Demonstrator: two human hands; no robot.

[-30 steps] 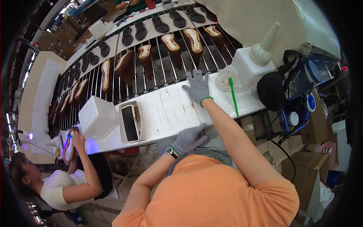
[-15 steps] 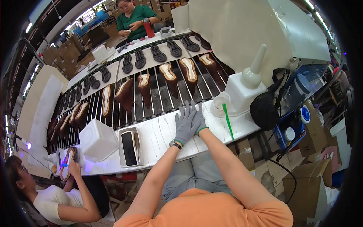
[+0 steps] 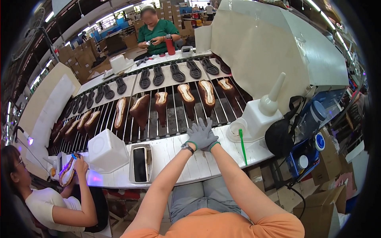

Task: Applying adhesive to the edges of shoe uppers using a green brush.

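My left hand point(image 3: 201, 137), in a grey glove with a watch at its wrist, lies across my right hand with its fingers spread. Underneath, my right hand point(image 3: 211, 145) wears a matching grey glove with a green cuff; it is largely covered, and the fingers that show partly look stretched out. Neither hand holds anything I can see. Both are above the white table edge point(image 3: 174, 137), in front of the rack. Nearest beyond them, brown shoe uppers point(image 3: 186, 103) with pale undersides stand sole up on the metal bars.
Black outsoles point(image 3: 177, 73) line a board behind the rack. A white squeeze bottle point(image 3: 258, 115) and a green-handled brush point(image 3: 242, 146) are right; a white container point(image 3: 106, 152) and a boxed phone point(image 3: 139, 164) left. One co-worker point(image 3: 55, 198) handles a shoe; another point(image 3: 158, 31) sits opposite.
My left hand has moved further over the right one, covering more of it. The view has shifted, so the table sits lower. The left co-worker's hand and shoe have moved slightly.
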